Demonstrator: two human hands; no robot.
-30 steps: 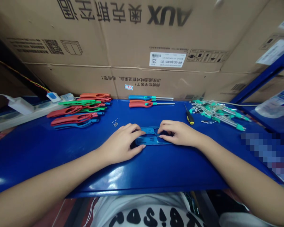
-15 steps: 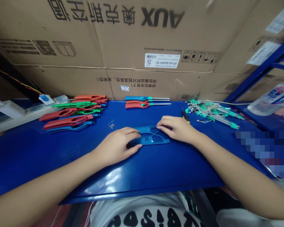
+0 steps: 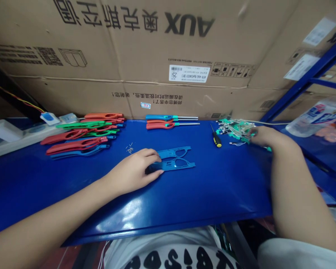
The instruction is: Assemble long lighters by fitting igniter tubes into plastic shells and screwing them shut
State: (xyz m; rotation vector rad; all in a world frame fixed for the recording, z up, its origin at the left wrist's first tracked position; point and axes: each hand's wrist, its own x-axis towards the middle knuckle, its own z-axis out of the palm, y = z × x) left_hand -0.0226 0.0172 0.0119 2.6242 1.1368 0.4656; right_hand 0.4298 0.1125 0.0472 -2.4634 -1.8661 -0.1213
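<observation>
Two blue lighter casing halves (image 3: 182, 163) lie side by side on the table, with finger-loop openings toward the right. My left hand (image 3: 138, 170) is closed over their left ends, thumb along the near edge and fingers on the far one. At the right, my right hand (image 3: 264, 137) reaches into a pile of lighter inner parts (image 3: 236, 128), with turquoise ends, metal tubes and thin wires. Its fingertips are blurred and partly hidden among them. A black-and-yellow screwdriver (image 3: 216, 139) lies just left of that pile. Several small screws (image 3: 130, 148) are scattered beyond my left hand.
Orange, red, green and blue lighter casings (image 3: 84, 138) are stacked at the left, beside a white power strip (image 3: 14, 144). Lighters with metal tubes (image 3: 168, 122) lie at the back against a large cardboard box (image 3: 145, 56). A plastic bottle (image 3: 310, 117) stands right, past a blue frame bar (image 3: 294, 84).
My right hand has left the blue casing halves and moved right to the pile of inner parts. My left hand stays on the casings. The view has shifted slightly.
</observation>
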